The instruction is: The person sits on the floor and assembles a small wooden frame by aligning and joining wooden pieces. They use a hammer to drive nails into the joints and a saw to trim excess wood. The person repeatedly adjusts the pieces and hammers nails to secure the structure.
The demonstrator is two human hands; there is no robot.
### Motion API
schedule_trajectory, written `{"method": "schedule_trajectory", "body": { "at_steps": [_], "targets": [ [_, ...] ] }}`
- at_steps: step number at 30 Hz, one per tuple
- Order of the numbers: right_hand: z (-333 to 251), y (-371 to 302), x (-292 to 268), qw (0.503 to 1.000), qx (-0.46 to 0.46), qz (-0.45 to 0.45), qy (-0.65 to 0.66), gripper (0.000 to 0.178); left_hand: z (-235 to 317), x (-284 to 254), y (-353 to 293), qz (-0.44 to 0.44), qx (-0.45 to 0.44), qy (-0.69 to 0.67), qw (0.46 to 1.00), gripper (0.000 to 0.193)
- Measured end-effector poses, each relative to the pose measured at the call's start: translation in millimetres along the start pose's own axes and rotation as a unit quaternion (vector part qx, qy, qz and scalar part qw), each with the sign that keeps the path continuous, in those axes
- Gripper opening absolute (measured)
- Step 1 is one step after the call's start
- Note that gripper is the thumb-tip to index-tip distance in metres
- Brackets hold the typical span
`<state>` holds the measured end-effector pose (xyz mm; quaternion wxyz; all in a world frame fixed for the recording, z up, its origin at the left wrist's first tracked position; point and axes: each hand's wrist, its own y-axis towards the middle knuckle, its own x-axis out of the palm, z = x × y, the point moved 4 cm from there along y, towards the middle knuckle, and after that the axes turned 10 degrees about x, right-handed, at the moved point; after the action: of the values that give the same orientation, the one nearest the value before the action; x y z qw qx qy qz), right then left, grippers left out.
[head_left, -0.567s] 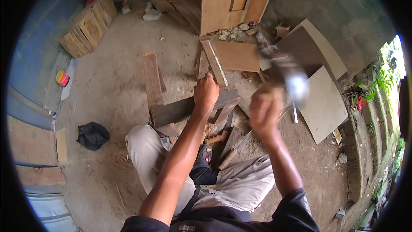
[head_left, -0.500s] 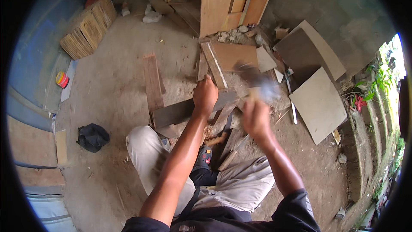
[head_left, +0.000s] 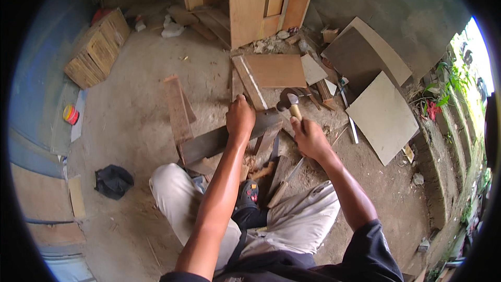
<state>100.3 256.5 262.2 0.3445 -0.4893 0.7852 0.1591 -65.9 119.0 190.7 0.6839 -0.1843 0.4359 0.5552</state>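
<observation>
My right hand [head_left: 311,137] is closed round the wooden handle of a hammer [head_left: 295,109]. The hammer's metal head points away from me, beyond the right end of a dark wooden board [head_left: 209,141]. Over that board, my left hand [head_left: 241,120] is closed, knuckles up; its fingertips and whatever they hold are hidden. Just past it lies a wooden strip [head_left: 250,79] with a white line along it. A reddish plank [head_left: 178,112] runs away from the board's left end. A short wood piece [head_left: 267,140] juts toward me under its right end.
Near my shoe [head_left: 248,194] lie wood shavings and a wooden-handled tool [head_left: 277,194]. A brown panel [head_left: 276,70] and pale sheets [head_left: 383,117] are beyond, to the right. A black bag [head_left: 113,181], a wood stack [head_left: 98,47] and a small red-yellow tub [head_left: 71,114] stand left.
The hammer, blurred before, now shows sharply, a little left of and nearer than before. The whole view has shifted slightly; my left hand stays closed over the dark board.
</observation>
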Motion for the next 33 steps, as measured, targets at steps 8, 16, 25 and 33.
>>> {"method": "schedule_trajectory", "body": {
  "at_steps": [8, 16, 25, 33],
  "targets": [
    [-30, -14, -27, 0.933, -0.224, 0.204, 0.192, 0.035, -4, 3, -2, 0.049, 0.029, -0.059, 0.997, 0.023],
    [-28, -16, -40, 0.977, 0.040, 0.015, 0.210, 0.043, -11, 5, 5, 0.063, 0.020, -0.094, 0.993, 0.030],
    [9, -19, 9, 0.988, 0.072, -0.023, 0.135, 0.036, -6, 0, -2, 0.049, 0.020, -0.089, 0.995, 0.023],
    [110, -107, 78, 0.903, 0.065, 0.079, 0.418, 0.023, -6, -24, -11, 0.092, 0.152, -0.322, 0.930, 0.026]
  ]
}}
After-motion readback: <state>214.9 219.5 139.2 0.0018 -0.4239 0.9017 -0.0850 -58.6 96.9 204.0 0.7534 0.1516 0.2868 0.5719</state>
